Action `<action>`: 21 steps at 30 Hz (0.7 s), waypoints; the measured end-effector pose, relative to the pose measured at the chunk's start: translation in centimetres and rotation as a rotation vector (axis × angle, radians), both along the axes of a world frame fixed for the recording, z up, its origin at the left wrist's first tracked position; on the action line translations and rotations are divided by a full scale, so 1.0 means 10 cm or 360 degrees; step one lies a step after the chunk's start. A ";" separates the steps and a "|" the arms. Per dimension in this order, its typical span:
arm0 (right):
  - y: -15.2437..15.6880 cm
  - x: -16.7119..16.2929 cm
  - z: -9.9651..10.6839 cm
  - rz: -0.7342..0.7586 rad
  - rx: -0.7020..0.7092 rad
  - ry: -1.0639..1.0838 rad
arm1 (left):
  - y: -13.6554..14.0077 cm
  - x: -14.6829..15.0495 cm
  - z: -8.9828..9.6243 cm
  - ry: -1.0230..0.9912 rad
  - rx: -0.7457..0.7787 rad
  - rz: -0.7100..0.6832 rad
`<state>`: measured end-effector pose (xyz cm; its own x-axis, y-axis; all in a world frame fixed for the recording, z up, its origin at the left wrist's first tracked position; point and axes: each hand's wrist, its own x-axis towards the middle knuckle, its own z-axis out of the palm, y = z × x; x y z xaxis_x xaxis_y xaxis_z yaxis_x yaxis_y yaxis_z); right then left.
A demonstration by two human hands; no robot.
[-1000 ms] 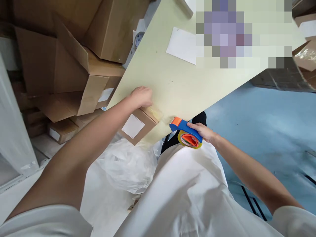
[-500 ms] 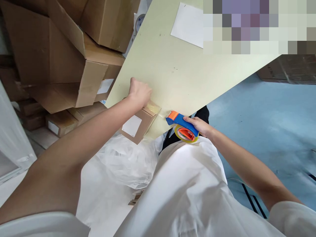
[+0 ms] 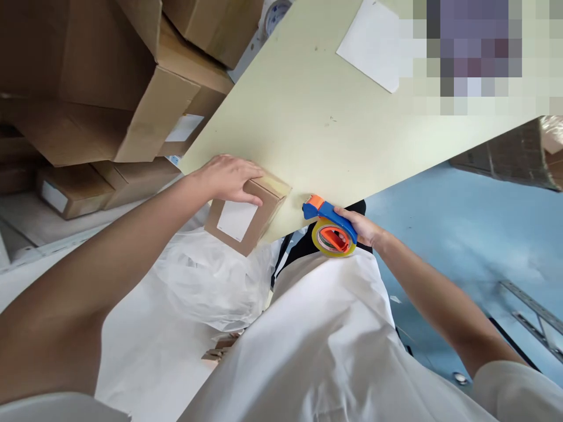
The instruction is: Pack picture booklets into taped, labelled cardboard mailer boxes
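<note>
A small cardboard box point(image 3: 265, 214) with a white label sits near the corner of the pale table point(image 3: 285, 135), with a glossy strip of tape along its upper side. My left hand point(image 3: 235, 179) grips it from the far left, thumb on the labelled side and fingers over the taped side. In my right hand point(image 3: 361, 227) is a blue and orange tape dispenser point(image 3: 331, 218), loaded with a roll of yellowish clear tape. The dispenser is just right of the box, apart from it, at the table's near edge.
Large open cardboard boxes point(image 3: 160, 114) stack up on the left. A tape roll point(image 3: 276, 14) lies behind the table's far left edge. White paper point(image 3: 369, 47) lies on the table. Crumpled clear plastic point(image 3: 215, 281) hangs below the box. Another carton point(image 3: 497, 152) stands at right.
My left hand has gone from a closed fist at the box's far edge to a spread grip over the box. The dispenser stays in my right hand, nearly unmoved. The camera view has shifted.
</note>
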<state>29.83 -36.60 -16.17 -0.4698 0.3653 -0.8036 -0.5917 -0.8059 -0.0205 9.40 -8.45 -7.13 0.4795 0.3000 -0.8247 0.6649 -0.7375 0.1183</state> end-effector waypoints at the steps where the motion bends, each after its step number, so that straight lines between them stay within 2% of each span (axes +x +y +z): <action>1: 0.07 0.03 0.02 -0.0002 0.0019 0.0007 | 0.02 -0.01 0.01 -0.0023 -0.0031 0.0010; 4: 0.35 0.13 0.08 0.0025 0.0069 -0.0028 | 0.07 -0.07 0.05 -0.0034 0.0010 0.0127; 9: 0.95 0.32 0.15 0.0234 0.0234 -0.0102 | 0.07 -0.25 0.09 -0.0047 0.0303 0.0518; 13: 1.55 0.49 0.17 0.0366 0.0354 -0.0184 | 0.10 -0.32 0.12 -0.0122 0.0513 0.0835; 16: 2.03 0.62 0.19 0.0469 0.0466 -0.0264 | 0.13 -0.25 0.11 -0.0136 0.0736 0.1198; 18: 2.30 0.68 0.21 0.0544 0.0507 -0.0298 | 0.10 -0.16 0.08 -0.0286 0.0959 0.1374; 21: 2.49 0.71 0.22 0.0673 0.0410 -0.0231 | -0.07 0.01 0.02 -0.0560 0.1107 0.1359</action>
